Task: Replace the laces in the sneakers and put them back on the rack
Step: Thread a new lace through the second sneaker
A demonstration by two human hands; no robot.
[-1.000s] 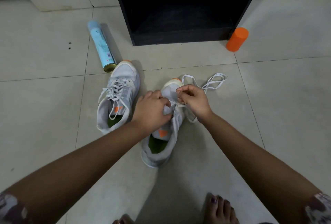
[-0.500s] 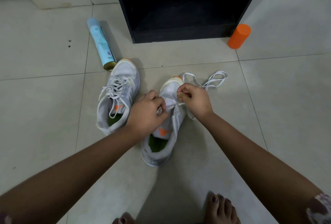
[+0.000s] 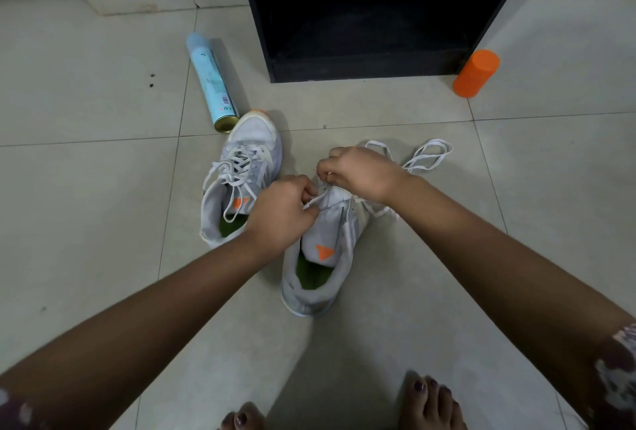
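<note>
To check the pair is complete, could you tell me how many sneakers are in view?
2. The left sneaker lies laced by the can; the right sneaker is under the left hand and right hand.

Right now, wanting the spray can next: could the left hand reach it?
Probably, once freed: the left hand pinches the lace, and only the laced sneaker lies between it and the can.

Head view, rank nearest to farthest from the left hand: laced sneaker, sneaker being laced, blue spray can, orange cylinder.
1. sneaker being laced: under the left hand, which pinches its white lace.
2. laced sneaker: just to the left, beside it.
3. blue spray can: farther out, left, lying down.
4. orange cylinder: far right, by the black rack.
</note>
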